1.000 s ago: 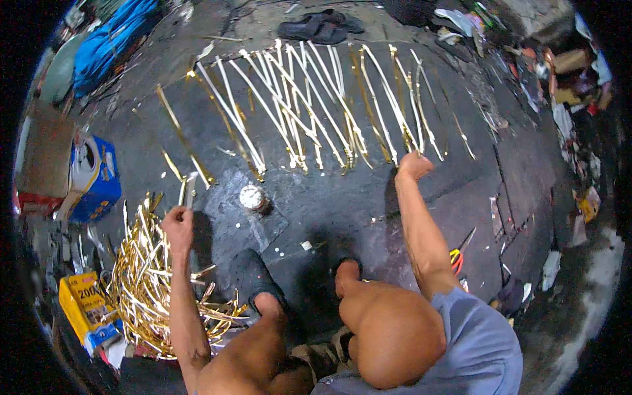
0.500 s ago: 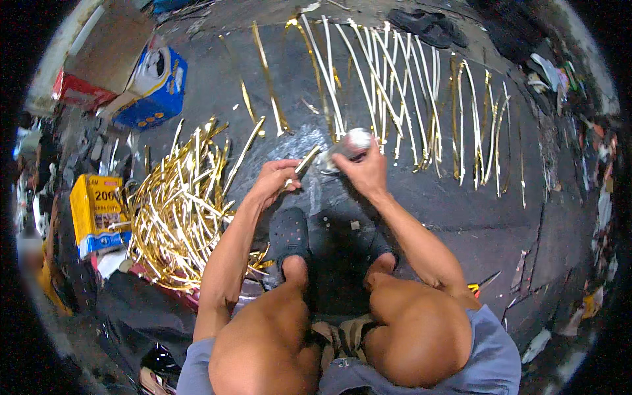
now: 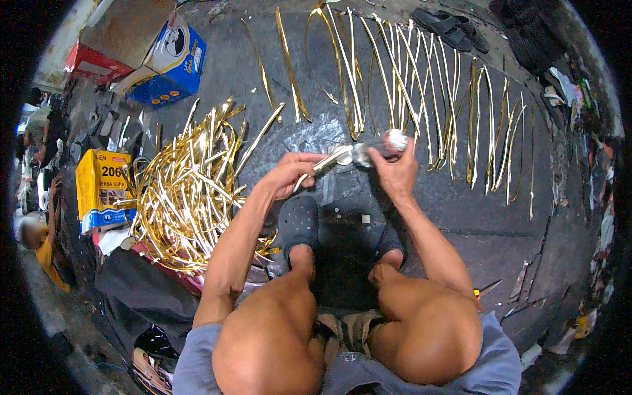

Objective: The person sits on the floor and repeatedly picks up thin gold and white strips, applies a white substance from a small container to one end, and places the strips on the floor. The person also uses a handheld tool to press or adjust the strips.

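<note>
Between the fingers of my left hand (image 3: 289, 176) is a narrow, pale gold strip (image 3: 334, 158), its far end pointing right. My right hand (image 3: 397, 172) is closed around a small bottle-like container (image 3: 376, 151), grey with a reddish band and a silvery rounded end. The container lies tilted on its side, its left end meeting the strip's tip; what comes out of it, if anything, cannot be made out. Left of my left arm lies a tangled heap of gold and white strips (image 3: 187, 191). Several more strips (image 3: 401, 79) are laid out side by side beyond my hands.
A blue-and-white box (image 3: 168, 66) stands at the far left beside an open carton (image 3: 122, 39). A yellow-and-blue box (image 3: 102, 187) is next to the heap. Dark sandals (image 3: 451, 29) lie at the back. A yellow-and-red handled tool (image 3: 486, 289) rests beside my right knee.
My right hand and the container have tilted over, bringing the container's end to the strip in my left hand. The view has shifted slightly.
</note>
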`<state>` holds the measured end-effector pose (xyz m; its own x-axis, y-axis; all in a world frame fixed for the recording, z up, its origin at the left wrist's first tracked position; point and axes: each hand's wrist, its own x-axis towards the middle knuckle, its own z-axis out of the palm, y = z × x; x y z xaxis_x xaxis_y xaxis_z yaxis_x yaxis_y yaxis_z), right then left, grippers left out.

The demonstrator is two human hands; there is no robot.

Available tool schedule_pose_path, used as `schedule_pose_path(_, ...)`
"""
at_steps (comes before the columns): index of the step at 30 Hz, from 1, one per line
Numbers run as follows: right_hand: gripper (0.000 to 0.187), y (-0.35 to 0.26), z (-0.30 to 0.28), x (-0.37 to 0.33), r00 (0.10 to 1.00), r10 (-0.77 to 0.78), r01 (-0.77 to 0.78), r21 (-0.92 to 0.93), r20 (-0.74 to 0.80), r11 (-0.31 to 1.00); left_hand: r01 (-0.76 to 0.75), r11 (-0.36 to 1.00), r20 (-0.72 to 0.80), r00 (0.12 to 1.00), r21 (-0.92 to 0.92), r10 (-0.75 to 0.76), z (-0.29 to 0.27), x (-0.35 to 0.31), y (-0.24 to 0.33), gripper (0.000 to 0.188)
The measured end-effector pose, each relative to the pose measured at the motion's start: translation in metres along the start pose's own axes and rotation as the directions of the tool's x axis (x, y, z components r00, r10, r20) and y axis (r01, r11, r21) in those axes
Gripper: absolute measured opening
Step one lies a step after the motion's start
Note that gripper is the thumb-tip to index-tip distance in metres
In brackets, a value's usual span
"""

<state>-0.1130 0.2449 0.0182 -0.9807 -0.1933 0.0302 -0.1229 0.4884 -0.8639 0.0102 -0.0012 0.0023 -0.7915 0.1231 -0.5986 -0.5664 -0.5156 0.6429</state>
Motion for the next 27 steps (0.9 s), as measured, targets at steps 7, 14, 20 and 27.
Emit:
schedule_pose_path(7, 0.066, -0.025, -0.002, 0.008, 0.978, -0.177, 0.175, 0.031, 0.109, 0.984, 0.020, 0.865, -0.213, 0.972, 0.502, 0.101, -0.006, 0.060, -0.001, 0.013)
schedule_pose_path(14, 0.067, -0.016, 0.040, -0.007, 0.855, -0.411, 0.477, -0.168, 0.315, 0.863, 0.008, 0.535, -0.215, 0.921, 0.845, 0.325, -0.005, 0.065, -0.009, 0.026)
schedule_pose_path(20, 0.059, -0.007, 0.027, -0.007, 0.858, -0.218, 0.221, 0.048, 0.465, 0.974, -0.507, 0.340, 0.117, 0.673, 0.792, 0.731, 0.048, 0.034, -0.007, 0.065)
schedule_pose_path(27, 0.028, 0.062, 0.060, 0.030, 0.923, 0.194, -0.211, 0.018, 0.332, 0.977, -0.483, 0.354, 0.105, 0.695, 0.801, 0.712, 0.057, 0.042, -0.005, 0.052)
